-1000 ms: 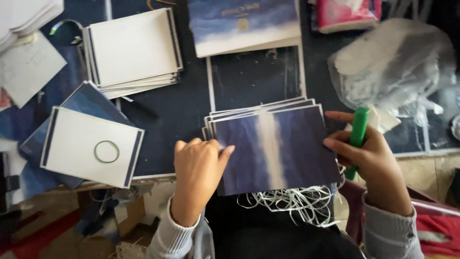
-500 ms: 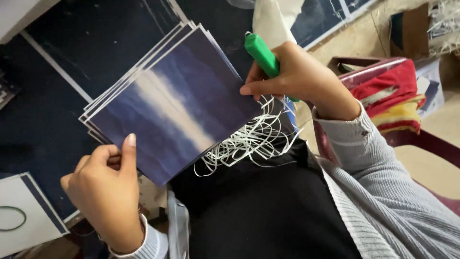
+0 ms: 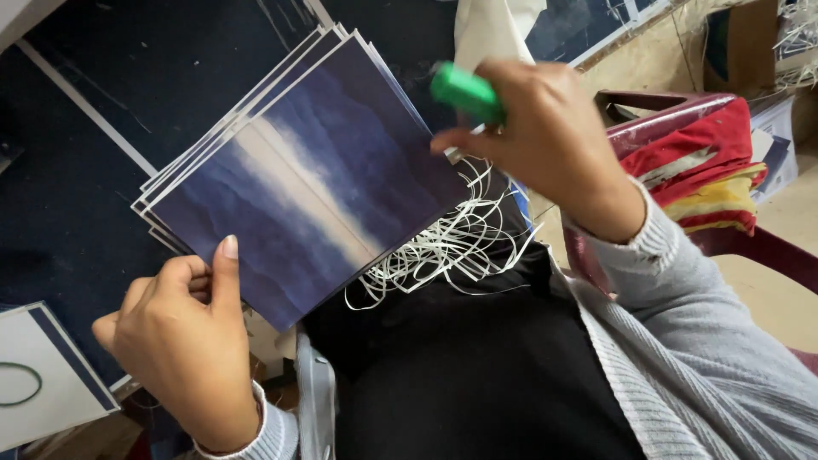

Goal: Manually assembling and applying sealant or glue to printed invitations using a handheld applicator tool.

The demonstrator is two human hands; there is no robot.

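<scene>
Left hand (image 3: 183, 345) pinches the near corner of a fanned stack of blue cards (image 3: 298, 179), thumb on top, fingers closed underneath. The stack sits at the near edge of the dark counter (image 3: 77, 170), overhanging the person's lap.

Right hand (image 3: 545, 140) is closed round a green cutter (image 3: 467, 92), fist at the cards' right corner. Whether a blade is out cannot be told; the tip is behind the fingers.

Change since a second ago: the stack then lay square on the counter; now it is turned on the diagonal and tipped toward the lap, with the right hand raised higher over its edge. The view has swung right as well. Reads as the cards being re-squared or re-gripped between cuts.

White paper trimmings (image 3: 443, 247) lie tangled on the black clothing, just below the cards. A red cloth (image 3: 699, 170) lies draped over a chair to the right.

Cut off: a white card with a ring (image 3: 38, 383) at the near left edge. How many cards are in the stack is hard to count.
</scene>
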